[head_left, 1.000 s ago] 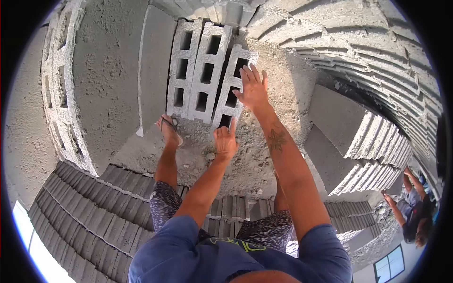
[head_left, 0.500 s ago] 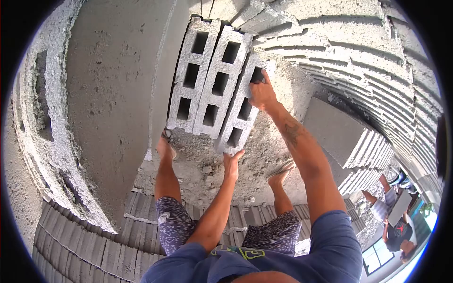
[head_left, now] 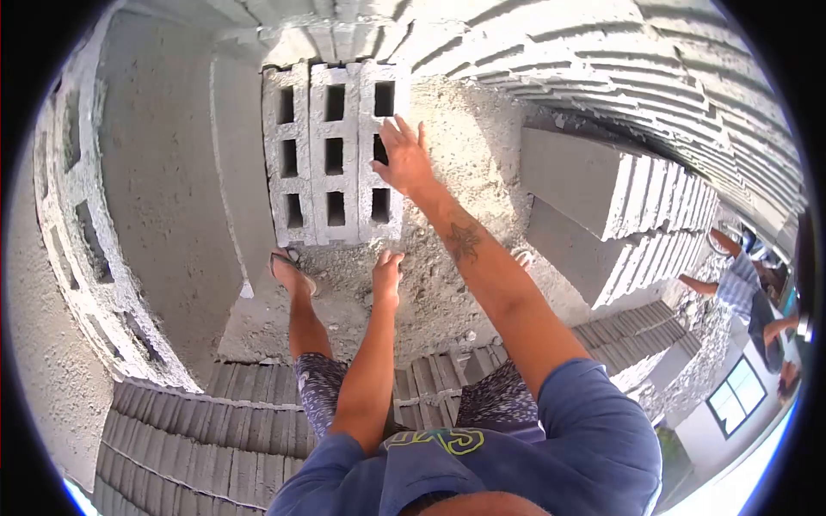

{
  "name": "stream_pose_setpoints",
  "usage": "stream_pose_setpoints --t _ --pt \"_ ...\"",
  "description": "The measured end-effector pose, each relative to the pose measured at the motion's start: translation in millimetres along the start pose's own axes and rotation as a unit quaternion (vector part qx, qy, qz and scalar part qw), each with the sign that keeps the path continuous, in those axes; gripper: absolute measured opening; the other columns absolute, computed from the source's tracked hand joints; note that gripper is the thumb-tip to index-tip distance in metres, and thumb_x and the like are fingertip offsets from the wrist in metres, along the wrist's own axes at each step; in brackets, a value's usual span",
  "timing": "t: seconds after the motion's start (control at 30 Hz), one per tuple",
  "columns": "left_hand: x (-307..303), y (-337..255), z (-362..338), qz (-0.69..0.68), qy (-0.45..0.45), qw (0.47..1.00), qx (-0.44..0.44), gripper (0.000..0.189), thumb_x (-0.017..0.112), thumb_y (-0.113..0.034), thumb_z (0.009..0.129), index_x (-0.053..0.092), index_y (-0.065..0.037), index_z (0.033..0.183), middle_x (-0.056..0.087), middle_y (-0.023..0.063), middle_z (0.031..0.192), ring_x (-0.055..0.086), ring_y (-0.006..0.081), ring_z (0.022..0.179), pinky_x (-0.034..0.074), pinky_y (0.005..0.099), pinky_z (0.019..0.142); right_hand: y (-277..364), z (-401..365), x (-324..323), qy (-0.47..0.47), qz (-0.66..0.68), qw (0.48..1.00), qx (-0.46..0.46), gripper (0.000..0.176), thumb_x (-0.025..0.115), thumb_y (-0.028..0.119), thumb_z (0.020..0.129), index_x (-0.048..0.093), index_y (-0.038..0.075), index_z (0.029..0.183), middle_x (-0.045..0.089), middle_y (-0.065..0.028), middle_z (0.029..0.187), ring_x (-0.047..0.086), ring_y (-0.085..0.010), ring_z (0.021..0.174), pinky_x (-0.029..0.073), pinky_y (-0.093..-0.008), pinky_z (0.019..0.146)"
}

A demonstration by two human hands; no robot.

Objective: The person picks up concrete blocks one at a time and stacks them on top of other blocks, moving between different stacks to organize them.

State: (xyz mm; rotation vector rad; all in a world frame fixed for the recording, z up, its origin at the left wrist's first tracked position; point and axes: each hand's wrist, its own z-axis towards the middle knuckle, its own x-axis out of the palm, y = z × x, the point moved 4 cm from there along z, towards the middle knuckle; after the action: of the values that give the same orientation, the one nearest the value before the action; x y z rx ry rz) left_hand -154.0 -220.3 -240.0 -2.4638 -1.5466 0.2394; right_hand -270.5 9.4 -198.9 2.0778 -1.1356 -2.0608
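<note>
Three grey concrete hollow blocks stand side by side with their three holes facing up: a left block (head_left: 301, 184), a middle block (head_left: 313, 129) and a right block (head_left: 368, 180). Over the right block's middle hole, my right hand (head_left: 406, 158) is open, its fingers spread. My left hand (head_left: 387, 273) is just below the near end of that block, thumb apart from the fingers and nothing held. The right block sits flush against the middle one.
A large grey slab face (head_left: 159, 189) rises at left. Stacked blocks (head_left: 602, 52) line the upper right, with a lower stack (head_left: 658, 193) beside them. More block rows (head_left: 198, 439) lie near my legs. Rubble ground (head_left: 469, 224) spreads between; another person (head_left: 744, 292) is at far right.
The right block has shifted left and straightened against the middle block. My right hand has let go of its upper hole and spread open; my left hand has come off its near end.
</note>
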Motion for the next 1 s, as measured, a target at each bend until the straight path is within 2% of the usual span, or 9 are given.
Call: stream_pose_setpoints --t 0.13,0.23,0.33,0.47,0.63,0.7,0.83,0.93,1.0 --pt "19.3 14.4 -43.1 0.238 0.029 0.964 0.116 0.045 0.059 -0.025 0.087 0.056 0.002 0.122 0.062 0.0183 0.117 0.059 0.0257 0.108 0.042 0.0346 0.093 -27.6 -181.2 -55.8 -0.044 0.218 0.925 0.307 0.044 0.066 0.039 0.083 0.062 0.007 0.113 0.062 -0.0147 0.115 0.051 -0.0301 0.120 0.031 -0.0446 0.107" --pt "98.3 -7.7 -87.8 0.287 0.146 0.930 0.177 0.042 0.058 -0.025 0.088 0.057 0.000 0.122 0.063 0.0151 0.115 0.060 0.0282 0.106 0.043 0.0332 0.091 -95.4 -347.4 -105.5 -0.227 0.342 0.639 0.651 0.045 0.057 0.044 0.089 0.068 0.002 0.100 0.068 -0.0149 0.088 0.064 -0.0213 0.085 0.048 -0.0345 0.079" --pt "223.7 -54.6 -123.0 0.433 0.190 0.801 0.366 0.046 0.056 -0.036 0.091 0.056 -0.004 0.124 0.060 0.0178 0.120 0.057 0.0313 0.111 0.042 0.0382 0.096 -159.6 -453.1 -164.8 -0.423 0.233 0.591 0.646 0.046 0.050 0.046 0.093 0.065 0.003 0.084 0.063 -0.0040 0.073 0.052 -0.0125 0.067 0.042 -0.0308 0.066" --pt "425.7 -150.3 -145.5 0.401 0.154 0.651 0.626 0.068 0.055 -0.053 0.087 0.046 -0.003 0.133 0.051 0.0247 0.127 0.049 0.0354 0.119 0.041 0.0441 0.099 -182.5 -463.9 -207.7 -0.337 0.387 0.652 0.558 0.058 0.043 0.052 0.095 0.067 -0.001 0.090 0.067 -0.0089 0.081 0.059 -0.0169 0.082 0.043 -0.0326 0.081" --pt "537.1 -172.5 -97.0 0.673 0.177 0.614 0.372 0.080 0.040 -0.069 0.085 0.061 0.004 0.113 0.060 0.0295 0.112 0.058 0.0376 0.110 0.045 0.0431 0.094 -223.7 -422.6 -155.0 -0.291 0.593 0.545 0.517 0.069 0.033 0.056 0.096 0.052 -0.003 0.126 0.060 -0.0194 0.119 0.052 -0.0247 0.117 0.033 -0.0353 0.102" --pt "533.4 -163.5 -105.3 0.692 0.169 0.597 0.370 0.083 0.036 -0.071 0.085 0.064 0.003 0.107 0.061 0.0294 0.110 0.058 0.0387 0.109 0.045 0.0439 0.092 -238.1 -395.0 -130.9 -0.325 0.821 0.286 0.372 0.070 0.028 0.053 0.097 0.036 -0.003 0.138 0.046 -0.0203 0.138 0.039 -0.0259 0.131 0.023 -0.0390 0.109" --pt "448.3 -148.5 -119.3 0.661 0.071 0.628 0.406 0.084 0.036 -0.073 0.083 0.069 0.003 0.095 0.064 0.0281 0.100 0.062 0.0410 0.100 0.048 0.0456 0.085 -278.0 -338.3 -127.5 -0.423 0.781 0.122 0.442 0.071 0.030 0.046 0.093 0.015 0.000 0.146 0.023 -0.0169 0.150 0.022 -0.0343 0.138 0.010 -0.0466 0.113" --pt "387.0 -149.3 -127.6 0.658 0.062 0.701 0.268 0.087 0.046 -0.077 0.076 0.068 0.006 0.091 0.065 0.0281 0.095 0.063 0.0397 0.095 0.048 0.0451 0.082 -277.7 -342.5 -122.8 -0.391 0.730 0.241 0.505 0.080 0.032 0.063 0.089 0.016 0.011 0.148 0.026 -0.0108 0.149 0.023 -0.0267 0.138 0.010 -0.0526 0.111" --pt "343.5 -122.8 -85.9 0.474 0.015 0.840 0.262 0.082 0.056 -0.071 0.073 0.067 0.009 0.087 0.066 0.0282 0.090 0.063 0.0387 0.090 0.047 0.0443 0.079 -267.6 -329.2 -140.5 -0.333 0.650 0.411 0.546 0.088 0.031 0.070 0.087 0.014 0.009 0.148 0.027 -0.0127 0.149 0.021 -0.0277 0.140 0.012 -0.0546 0.110"
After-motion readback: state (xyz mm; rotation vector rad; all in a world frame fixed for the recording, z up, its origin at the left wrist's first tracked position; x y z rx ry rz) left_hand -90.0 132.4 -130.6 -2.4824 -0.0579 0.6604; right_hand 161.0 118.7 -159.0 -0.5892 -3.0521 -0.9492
